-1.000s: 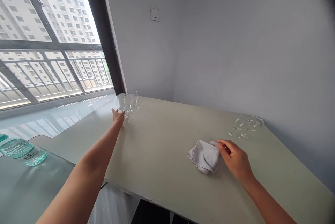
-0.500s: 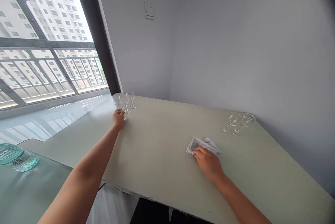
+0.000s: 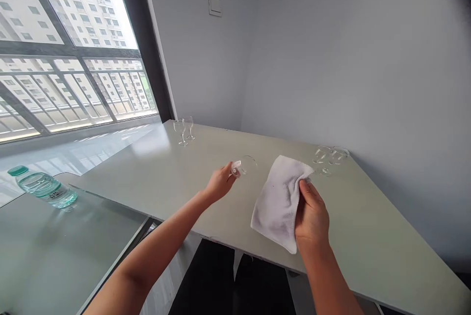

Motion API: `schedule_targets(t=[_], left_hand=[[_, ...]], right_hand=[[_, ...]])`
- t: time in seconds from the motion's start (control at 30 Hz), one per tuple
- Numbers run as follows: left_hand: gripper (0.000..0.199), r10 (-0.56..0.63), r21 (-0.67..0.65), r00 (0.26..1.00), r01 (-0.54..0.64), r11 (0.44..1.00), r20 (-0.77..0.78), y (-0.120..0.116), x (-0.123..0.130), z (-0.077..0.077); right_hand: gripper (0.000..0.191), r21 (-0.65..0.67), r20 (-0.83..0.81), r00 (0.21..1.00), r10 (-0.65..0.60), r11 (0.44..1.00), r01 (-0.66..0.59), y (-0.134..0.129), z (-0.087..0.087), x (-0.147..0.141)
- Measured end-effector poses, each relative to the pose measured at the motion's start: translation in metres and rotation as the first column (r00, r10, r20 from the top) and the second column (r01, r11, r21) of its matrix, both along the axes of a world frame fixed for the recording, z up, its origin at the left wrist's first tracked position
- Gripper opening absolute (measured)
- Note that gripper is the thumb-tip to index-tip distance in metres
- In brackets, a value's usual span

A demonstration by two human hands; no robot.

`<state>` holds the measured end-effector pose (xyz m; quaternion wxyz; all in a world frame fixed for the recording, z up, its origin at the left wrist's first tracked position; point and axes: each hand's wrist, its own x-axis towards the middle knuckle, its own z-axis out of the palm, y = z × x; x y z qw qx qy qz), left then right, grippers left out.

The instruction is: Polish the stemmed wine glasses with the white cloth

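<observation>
My left hand [image 3: 220, 183] is closed round a clear stemmed glass [image 3: 244, 165], held tilted above the table with its bowl toward the right. Part of the glass is hidden by my fingers. In my right hand [image 3: 312, 212] a white cloth [image 3: 281, 202] is gripped by its right side and hangs spread out, a short way to the right of the glass. The cloth and the glass are apart.
Two stemmed glasses [image 3: 180, 131] stand at the far left of the pale table [image 3: 221, 145]. More glasses [image 3: 322, 154] stand at the back right, near the wall. A plastic bottle [image 3: 44, 188] lies on its side on the lower surface at left. A window is behind it.
My left hand has lifted a glass from the far left group and brought it right and nearer. My right hand has raised the cloth off the table, and it hangs unfolded.
</observation>
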<state>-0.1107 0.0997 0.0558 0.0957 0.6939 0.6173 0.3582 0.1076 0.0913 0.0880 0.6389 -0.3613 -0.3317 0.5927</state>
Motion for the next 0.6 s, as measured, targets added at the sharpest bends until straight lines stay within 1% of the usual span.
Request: schedule_targets(t=[0.03,0.07,0.1,0.13,0.17,0.23,0.27,0.33,0.37,0.4,0.43,0.47,0.53,0.6], left_hand=[[0.023,-0.013,0.000,0.999,0.013,1.000,-0.033,-0.003,0.010,-0.001],[0.021,-0.025,0.003,0.998,0.025,1.000,-0.066,-0.005,0.017,-0.001],[0.019,-0.033,0.011,0.995,0.034,0.999,-0.098,-0.007,0.023,-0.002],[0.019,-0.034,0.024,0.991,0.037,0.999,-0.126,-0.009,0.027,-0.002],[0.019,-0.031,0.043,0.988,0.038,0.998,-0.151,-0.011,0.028,-0.002],[0.021,-0.034,0.083,0.979,0.051,0.995,-0.200,-0.014,0.028,-0.001],[0.023,-0.059,0.091,0.970,0.083,0.992,-0.236,-0.016,0.026,-0.001],[0.026,-0.157,0.071,0.932,0.190,0.979,-0.326,-0.021,0.023,0.000],[0.027,-0.213,0.050,0.906,0.248,0.968,-0.367,-0.022,0.021,0.000],[0.028,-0.254,0.038,0.881,0.292,0.956,-0.400,-0.024,0.021,-0.001],[0.029,-0.270,0.043,0.864,0.318,0.947,-0.425,-0.025,0.020,-0.003],[0.030,-0.257,0.075,0.857,0.322,0.944,-0.446,-0.025,0.021,-0.005],[0.032,-0.200,0.183,0.851,0.323,0.929,-0.486,-0.024,0.022,-0.009],[0.034,-0.178,0.257,0.833,0.353,0.900,-0.523,-0.021,0.023,-0.013]], right_hand=[[0.015,0.038,0.024,1.000,-0.010,0.999,0.009,-0.005,0.000,-0.005],[0.015,0.086,0.082,0.997,-0.006,0.996,-0.001,-0.009,0.001,-0.010],[0.015,0.137,0.178,0.984,0.014,0.990,-0.039,-0.014,0.001,-0.015],[0.015,0.188,0.303,0.952,0.035,0.977,-0.096,-0.018,0.001,-0.018],[0.017,0.233,0.439,0.897,0.048,0.958,-0.166,-0.022,0.000,-0.021],[0.027,0.281,0.675,0.736,0.055,0.903,-0.324,-0.026,-0.001,-0.021],[0.030,0.275,0.756,0.652,0.062,0.874,-0.402,-0.027,-0.003,-0.019],[0.024,0.196,0.850,0.510,0.133,0.819,-0.539,-0.024,-0.008,-0.012],[0.019,0.132,0.866,0.458,0.200,0.793,-0.595,-0.022,-0.011,-0.009],[0.016,0.072,0.859,0.432,0.275,0.771,-0.633,-0.018,-0.014,-0.006],[0.017,0.022,0.828,0.436,0.352,0.756,-0.654,-0.015,-0.018,-0.004],[0.019,-0.016,0.775,0.465,0.428,0.749,-0.662,-0.012,-0.021,-0.002],[0.024,-0.068,0.606,0.578,0.547,0.760,-0.647,-0.008,-0.028,-0.001],[0.027,-0.103,0.407,0.698,0.589,0.789,-0.606,-0.007,-0.031,-0.001]])
